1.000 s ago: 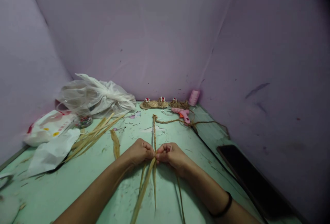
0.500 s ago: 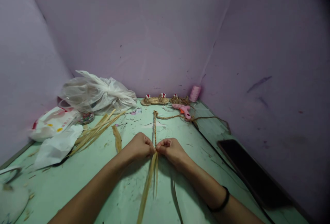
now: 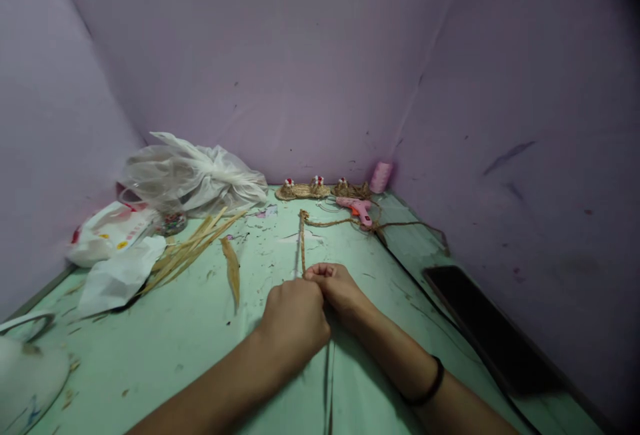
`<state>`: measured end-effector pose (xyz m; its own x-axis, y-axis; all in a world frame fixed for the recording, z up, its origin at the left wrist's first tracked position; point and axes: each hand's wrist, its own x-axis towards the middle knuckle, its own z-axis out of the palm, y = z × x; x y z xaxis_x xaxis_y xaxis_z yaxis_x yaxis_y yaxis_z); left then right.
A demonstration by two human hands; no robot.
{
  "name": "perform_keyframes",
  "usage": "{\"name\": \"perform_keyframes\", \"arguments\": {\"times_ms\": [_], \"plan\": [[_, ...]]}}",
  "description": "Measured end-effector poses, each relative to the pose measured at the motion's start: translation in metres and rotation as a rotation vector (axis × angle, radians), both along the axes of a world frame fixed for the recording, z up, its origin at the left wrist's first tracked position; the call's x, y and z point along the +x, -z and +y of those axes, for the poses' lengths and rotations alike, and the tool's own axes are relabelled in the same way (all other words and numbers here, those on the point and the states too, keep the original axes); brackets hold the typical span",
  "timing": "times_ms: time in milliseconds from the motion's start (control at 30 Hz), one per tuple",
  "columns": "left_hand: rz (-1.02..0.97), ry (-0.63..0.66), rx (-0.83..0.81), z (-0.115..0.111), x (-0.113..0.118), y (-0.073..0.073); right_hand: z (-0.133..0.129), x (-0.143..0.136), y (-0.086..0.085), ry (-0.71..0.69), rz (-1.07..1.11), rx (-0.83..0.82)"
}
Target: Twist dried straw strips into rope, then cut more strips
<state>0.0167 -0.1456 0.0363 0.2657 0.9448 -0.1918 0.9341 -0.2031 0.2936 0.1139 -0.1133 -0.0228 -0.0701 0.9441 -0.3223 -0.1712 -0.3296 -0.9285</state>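
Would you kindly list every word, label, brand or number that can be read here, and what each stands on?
None can be read with certainty.
White packet at the left: small red print, too blurred to read.
White object at the lower left: blue marks, too unclear to call writing.
Pink glue gun: no legible lettering.

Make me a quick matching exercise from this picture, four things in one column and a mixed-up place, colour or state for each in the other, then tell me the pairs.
Things
1. Braided cord
2. Glue gun
3. Band
4. Spool

Descriptions
A. At the far right corner of the table
B. Dark, around the right forearm
C. Running away from the right hand toward the back
D. Pink with an orange trigger

Pairs: 1-C, 2-D, 3-B, 4-A
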Motion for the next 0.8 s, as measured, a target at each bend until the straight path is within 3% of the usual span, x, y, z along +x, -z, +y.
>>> {"name": "perform_keyframes", "arguments": {"times_ms": [67,133,200,300,400,533,667,800], "plan": [[-0.102,-0.034,0.057,0.013,-0.011,-0.005,0.000,0.001,0.000,-0.018,0.036,0.024],[-0.275,-0.180,0.106,0.028,-0.021,-0.006,-0.001,0.001,-0.001,-0.034,0.055,0.041],[-0.538,-0.327,-0.130,0.041,-0.027,-0.001,-0.001,0.001,-0.002,-0.047,0.067,0.052],[-0.862,-0.382,-0.604,0.050,-0.028,0.014,-0.002,0.001,-0.005,-0.067,0.080,0.077],[-0.980,-0.372,-0.794,0.051,-0.028,0.027,-0.002,0.003,-0.004,-0.131,0.064,0.104],[-0.865,-0.379,-0.705,0.047,-0.026,0.027,0.002,0.006,0.004,-0.199,-0.091,0.180],[-0.700,-0.378,-0.582,0.045,-0.022,0.025,0.002,0.007,0.013,-0.184,-0.410,0.314],[-0.642,-0.284,-0.375,0.045,-0.020,0.035,-0.003,0.012,0.010,-0.200,-0.732,0.438]]}}
